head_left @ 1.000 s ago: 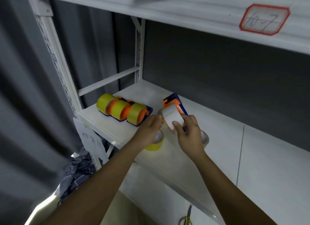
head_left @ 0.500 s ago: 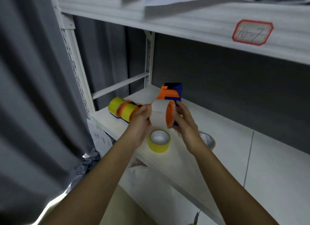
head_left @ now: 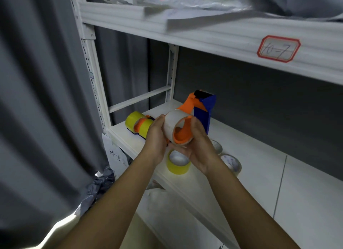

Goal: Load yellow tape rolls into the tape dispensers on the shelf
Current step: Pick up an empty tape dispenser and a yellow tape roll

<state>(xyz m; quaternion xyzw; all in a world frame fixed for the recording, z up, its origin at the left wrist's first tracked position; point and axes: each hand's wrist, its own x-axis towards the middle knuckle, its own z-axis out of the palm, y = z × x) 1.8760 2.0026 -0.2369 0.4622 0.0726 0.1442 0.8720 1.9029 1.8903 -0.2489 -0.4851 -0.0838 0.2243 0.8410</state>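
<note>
Both hands hold an orange and blue tape dispenser lifted above the white shelf. A pale, nearly spent roll sits on its orange hub. My left hand grips the roll's left side. My right hand cups the dispenser from below and the right. Under the hands a yellow tape roll lies flat on the shelf. Further left, dispensers loaded with yellow rolls lie at the shelf's left end, partly hidden by my left hand.
Two clear tape rolls lie flat on the shelf right of my right wrist. An upper shelf carries a red-framed label. A grey curtain hangs at the left. A paper note hangs below the shelf's left corner.
The dispenser has been lifted off the shelf and tipped so its hub opening faces me. My left hand moved from the shelf onto the roll. The camera came closer.
</note>
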